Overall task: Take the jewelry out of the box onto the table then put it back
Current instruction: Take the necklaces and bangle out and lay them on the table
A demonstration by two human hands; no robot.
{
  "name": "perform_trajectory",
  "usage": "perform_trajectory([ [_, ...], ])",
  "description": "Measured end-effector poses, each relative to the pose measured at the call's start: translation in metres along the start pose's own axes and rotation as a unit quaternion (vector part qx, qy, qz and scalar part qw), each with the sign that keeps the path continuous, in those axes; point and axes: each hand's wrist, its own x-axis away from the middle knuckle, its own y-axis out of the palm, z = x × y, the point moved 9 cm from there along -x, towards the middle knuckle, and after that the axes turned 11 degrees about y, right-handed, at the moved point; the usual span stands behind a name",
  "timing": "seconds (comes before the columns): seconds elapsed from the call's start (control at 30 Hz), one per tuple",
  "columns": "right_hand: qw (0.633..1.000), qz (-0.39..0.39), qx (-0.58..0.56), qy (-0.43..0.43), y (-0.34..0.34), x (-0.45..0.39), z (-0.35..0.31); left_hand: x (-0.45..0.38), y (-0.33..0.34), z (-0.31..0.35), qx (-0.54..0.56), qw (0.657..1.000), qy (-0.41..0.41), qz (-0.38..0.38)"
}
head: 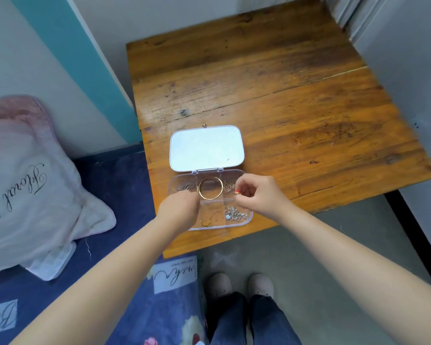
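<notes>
A clear plastic jewelry box lies open near the front left of the wooden table, its white lid folded back flat. Its compartments hold a gold bangle, a gold chain, a silver chain, a thin gold necklace and a small silver piece. My left hand hovers over the box's left side with fingers curled down; what it holds is hidden. My right hand pinches a tiny red and gold piece above the right side.
A bed with a blue flowered sheet and a pink pillow borders the table's left side. My feet in light slippers stand on the grey floor below the table's front edge. Walls close in behind and to the right.
</notes>
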Motion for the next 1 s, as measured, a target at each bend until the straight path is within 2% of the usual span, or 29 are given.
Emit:
perform_trajectory([
  [0.03, 1.000, 0.006, -0.021, -0.006, -0.014, 0.004, -0.009, 0.002, -0.013, 0.008, 0.093, 0.995, 0.011, 0.032],
  [0.1, 0.997, 0.033, -0.061, -0.018, -0.048, 0.011, -0.026, 0.007, -0.044, 0.030, 0.248, 0.964, 0.037, 0.093],
  [0.17, 0.993, 0.070, -0.090, -0.031, -0.088, 0.019, -0.043, 0.008, -0.080, 0.053, 0.365, 0.917, 0.063, 0.151],
  [0.23, 0.985, 0.113, -0.120, -0.048, -0.132, 0.026, -0.056, 0.001, -0.114, 0.076, 0.479, 0.854, 0.077, 0.187],
  [0.37, 0.975, 0.160, -0.140, -0.061, -0.209, 0.021, -0.072, -0.034, -0.169, 0.111, 0.584, 0.773, 0.070, 0.238],
  [0.47, 0.975, 0.187, -0.104, -0.061, -0.256, -0.002, -0.068, -0.072, -0.192, 0.134, 0.603, 0.749, 0.038, 0.273],
  [0.6, 0.972, 0.207, -0.091, -0.057, -0.322, -0.047, -0.042, -0.137, -0.209, 0.165, 0.572, 0.756, -0.015, 0.320],
  [0.67, 0.974, 0.197, -0.096, -0.057, -0.348, -0.069, -0.024, -0.169, -0.211, 0.180, 0.535, 0.774, -0.033, 0.336],
  [0.73, 0.978, 0.179, -0.094, -0.049, -0.365, -0.087, 0.003, -0.199, -0.204, 0.199, 0.479, 0.808, -0.041, 0.339],
  [0.83, 0.987, 0.153, -0.033, -0.029, -0.371, -0.102, 0.057, -0.230, -0.174, 0.223, 0.326, 0.889, -0.072, 0.314],
  [0.93, 0.992, 0.112, 0.056, -0.025, -0.354, -0.101, 0.117, -0.245, -0.124, 0.249, 0.140, 0.959, -0.071, 0.236],
  [1.0, 0.990, 0.088, 0.102, -0.034, -0.340, -0.092, 0.154, -0.251, -0.087, 0.265, 0.050, 0.984, -0.055, 0.161],
])
